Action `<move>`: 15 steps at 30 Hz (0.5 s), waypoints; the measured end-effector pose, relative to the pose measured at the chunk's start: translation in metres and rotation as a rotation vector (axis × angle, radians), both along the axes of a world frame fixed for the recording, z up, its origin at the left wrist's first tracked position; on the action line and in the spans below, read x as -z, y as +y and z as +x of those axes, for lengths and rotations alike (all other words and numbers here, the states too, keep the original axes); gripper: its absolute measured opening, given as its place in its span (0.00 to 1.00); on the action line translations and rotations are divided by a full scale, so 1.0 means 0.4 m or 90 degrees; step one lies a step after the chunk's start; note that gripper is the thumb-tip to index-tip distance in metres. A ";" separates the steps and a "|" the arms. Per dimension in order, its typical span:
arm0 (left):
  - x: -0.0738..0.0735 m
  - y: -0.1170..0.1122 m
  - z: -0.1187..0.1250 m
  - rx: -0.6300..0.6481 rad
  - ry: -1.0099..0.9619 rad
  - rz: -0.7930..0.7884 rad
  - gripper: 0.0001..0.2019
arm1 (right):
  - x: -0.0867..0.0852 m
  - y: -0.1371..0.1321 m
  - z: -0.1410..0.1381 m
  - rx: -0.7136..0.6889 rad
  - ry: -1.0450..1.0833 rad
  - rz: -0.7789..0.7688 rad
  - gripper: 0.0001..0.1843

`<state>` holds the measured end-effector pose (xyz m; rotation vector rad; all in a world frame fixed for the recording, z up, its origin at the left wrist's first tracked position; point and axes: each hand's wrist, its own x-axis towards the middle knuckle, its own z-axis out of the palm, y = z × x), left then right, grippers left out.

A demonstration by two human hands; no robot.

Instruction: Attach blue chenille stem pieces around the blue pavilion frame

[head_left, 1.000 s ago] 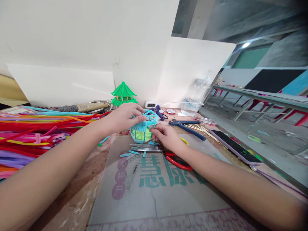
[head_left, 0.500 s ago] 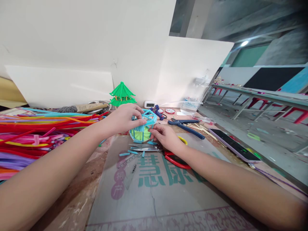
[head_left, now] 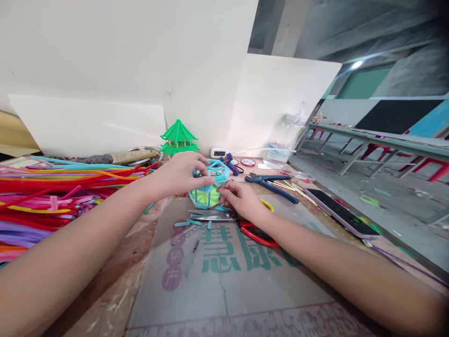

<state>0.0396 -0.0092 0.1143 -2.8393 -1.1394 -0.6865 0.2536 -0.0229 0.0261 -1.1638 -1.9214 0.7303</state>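
A light-blue openwork frame of pipe-cleaner strips (head_left: 202,205), with a yellow-green base inside, stands at the far end of the mat. My left hand (head_left: 182,173) grips its upper left side, thumb across the top rim. At its right side my right hand (head_left: 240,199) is closed, thumb and fingertips pinched at an upright; whether a small piece sits between them I cannot make out. Scissors (head_left: 213,215) with red and yellow handles lie under my right wrist. Several short blue offcuts (head_left: 192,222) are scattered by the blades.
Bundles of coloured pipe cleaners (head_left: 52,201) fill the left. Behind stand a green tiered roof model (head_left: 178,138), a timer (head_left: 218,152) and a plastic bottle (head_left: 278,152). Rightward lie blue pliers (head_left: 270,180), thin wooden sticks (head_left: 298,191) and a phone (head_left: 340,213). A clear ruler (head_left: 191,252) lies on the mat (head_left: 175,309).
Almost nothing differs. My left thumb and the blue frame have shifted very slightly to the right; both hands keep the same hold.
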 end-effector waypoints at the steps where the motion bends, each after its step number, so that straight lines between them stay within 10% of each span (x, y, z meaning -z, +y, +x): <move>1: 0.001 0.001 0.001 0.002 0.002 0.000 0.18 | -0.001 0.000 0.000 0.000 0.000 0.000 0.15; 15: 0.000 0.000 0.002 0.007 -0.003 -0.002 0.18 | -0.003 0.000 -0.003 0.006 0.002 -0.002 0.15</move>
